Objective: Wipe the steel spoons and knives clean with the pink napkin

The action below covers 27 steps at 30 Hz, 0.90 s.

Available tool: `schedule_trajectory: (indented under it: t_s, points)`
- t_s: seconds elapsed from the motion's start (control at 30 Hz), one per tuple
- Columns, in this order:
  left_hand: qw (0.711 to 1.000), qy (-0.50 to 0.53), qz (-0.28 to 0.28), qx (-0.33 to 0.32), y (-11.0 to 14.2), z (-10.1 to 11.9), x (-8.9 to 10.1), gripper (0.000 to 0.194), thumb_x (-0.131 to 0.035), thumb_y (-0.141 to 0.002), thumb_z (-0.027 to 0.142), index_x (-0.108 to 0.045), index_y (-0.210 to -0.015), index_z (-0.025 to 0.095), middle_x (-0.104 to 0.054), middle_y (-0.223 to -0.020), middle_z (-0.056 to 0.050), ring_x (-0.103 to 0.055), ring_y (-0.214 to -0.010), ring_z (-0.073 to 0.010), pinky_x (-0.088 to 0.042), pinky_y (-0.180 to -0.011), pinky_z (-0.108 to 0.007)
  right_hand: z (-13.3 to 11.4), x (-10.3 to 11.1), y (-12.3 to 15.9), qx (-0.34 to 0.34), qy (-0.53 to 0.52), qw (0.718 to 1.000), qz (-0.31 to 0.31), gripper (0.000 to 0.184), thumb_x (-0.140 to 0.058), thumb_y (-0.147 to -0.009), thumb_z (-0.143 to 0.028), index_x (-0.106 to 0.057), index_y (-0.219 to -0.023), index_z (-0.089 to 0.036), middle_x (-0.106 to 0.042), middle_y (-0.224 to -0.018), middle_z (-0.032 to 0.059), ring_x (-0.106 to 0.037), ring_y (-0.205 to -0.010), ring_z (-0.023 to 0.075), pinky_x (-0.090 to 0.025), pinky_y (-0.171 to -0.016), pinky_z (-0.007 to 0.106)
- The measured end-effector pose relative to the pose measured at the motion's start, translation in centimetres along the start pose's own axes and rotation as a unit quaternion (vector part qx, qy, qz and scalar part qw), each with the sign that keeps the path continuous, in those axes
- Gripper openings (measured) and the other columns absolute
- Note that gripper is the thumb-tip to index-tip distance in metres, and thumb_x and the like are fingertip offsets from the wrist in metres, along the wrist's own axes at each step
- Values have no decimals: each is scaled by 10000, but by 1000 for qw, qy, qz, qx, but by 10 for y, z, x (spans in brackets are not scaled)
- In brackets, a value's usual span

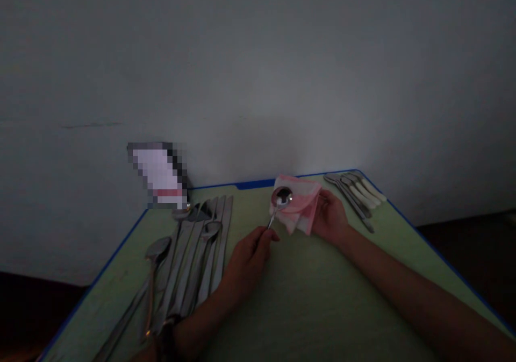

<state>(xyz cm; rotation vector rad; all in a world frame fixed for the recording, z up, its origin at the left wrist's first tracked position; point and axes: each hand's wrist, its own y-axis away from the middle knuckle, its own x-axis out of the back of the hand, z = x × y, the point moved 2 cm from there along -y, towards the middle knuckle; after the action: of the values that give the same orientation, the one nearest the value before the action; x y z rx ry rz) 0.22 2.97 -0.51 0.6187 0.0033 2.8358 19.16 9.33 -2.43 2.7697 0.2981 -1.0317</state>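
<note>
In the head view my left hand [252, 252] is closed around the handle of a shiny metal spoon [282, 196], its bowl pointing away from me. Behind the bowl, a pink and white cloth [302, 200] hangs from my right hand [331, 217], whose fingers are closed on its right side. The bowl overlaps the cloth; whether they touch I cannot tell. Left of my left hand lies a group of metal cutlery [189, 265], with several long handles and a few spoon bowls. My left forearm covers part of it.
At the far right of the green table [314, 303] lie several spoons [358, 190], some with white handles. A pixelated phone-like object [159, 174] leans at the far left corner. A pale wall [258, 82] rises behind the blue table edge.
</note>
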Motion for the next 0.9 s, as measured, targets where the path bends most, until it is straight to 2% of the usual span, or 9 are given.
schedule_trajectory:
  t_s: [0.07,0.13,0.27,0.37,0.47,0.63,0.77,0.83,0.9]
  points:
    - [1000,-3,-6,-1,1,0,-1,350,-367,-899,438,-584,-889,164,-342,-518,76,-357,-460,-102,-269,-455,-199,4,1,-1,-9,3,1000,-8,218,-427,-756,-347,-569,-818,-194,-671,-809,92,-618,-913,266,-468,-820,454]
    - [1000,-13,-7,-2,2,1,-1,355,-360,-903,437,-587,-899,165,-351,-522,74,-358,-463,-104,-276,-464,-203,7,0,-1,-15,16,1000,-17,211,-441,-756,-326,-576,-841,-188,-675,-824,93,-618,-913,262,-470,-820,445]
    - [998,-59,-2,-15,4,3,-1,364,-353,-904,432,-607,-925,171,-366,-520,67,-396,-482,-122,-290,-482,-215,9,-6,1,-1,42,999,-35,287,-459,-798,-409,-597,-928,-194,-681,-863,70,-622,-887,233,-475,-821,405]
    - [993,-109,5,-39,6,4,-1,356,-348,-911,403,-626,-944,183,-462,-559,42,-483,-538,-143,-339,-532,-228,10,-10,3,-7,59,996,-73,299,-568,-762,-439,-620,-916,-188,-682,-861,55,-627,-827,208,-483,-794,356]
    - [987,-155,-6,-52,7,3,-2,367,-321,-930,382,-633,-981,196,-605,-667,1,-581,-622,-168,-391,-605,-247,13,-11,4,-3,63,992,-108,319,-659,-720,-452,-639,-892,-183,-679,-856,44,-624,-757,172,-492,-700,296]
    - [970,-233,-45,-56,8,-2,-5,357,-300,-941,352,-620,-1011,210,-710,-918,-48,-662,-798,-212,-429,-709,-282,16,-10,5,17,116,989,-93,249,-754,-663,-304,-653,-843,-166,-670,-786,27,-601,-684,132,-483,-618,247]
    - [963,-256,-63,-62,7,-3,-6,356,-284,-943,350,-610,-979,211,-715,-890,-47,-667,-777,-211,-430,-697,-283,19,-15,5,19,143,981,-132,263,-708,-715,-301,-631,-932,-175,-673,-826,49,-606,-684,150,-461,-503,232]
    - [964,-251,-62,-62,7,-2,-5,348,-295,-940,346,-615,-957,212,-715,-863,-45,-664,-756,-205,-427,-687,-277,19,-16,5,29,136,981,-134,337,-699,-726,-301,-597,-1031,-203,-674,-840,44,-619,-725,162,-468,-510,236]
    - [966,-246,-61,-58,7,-1,-5,337,-314,-933,346,-623,-940,211,-712,-833,-47,-660,-736,-203,-425,-680,-272,18,-17,6,30,145,981,-128,353,-695,-729,-317,-588,-1049,-210,-674,-848,41,-622,-739,162,-471,-522,238]
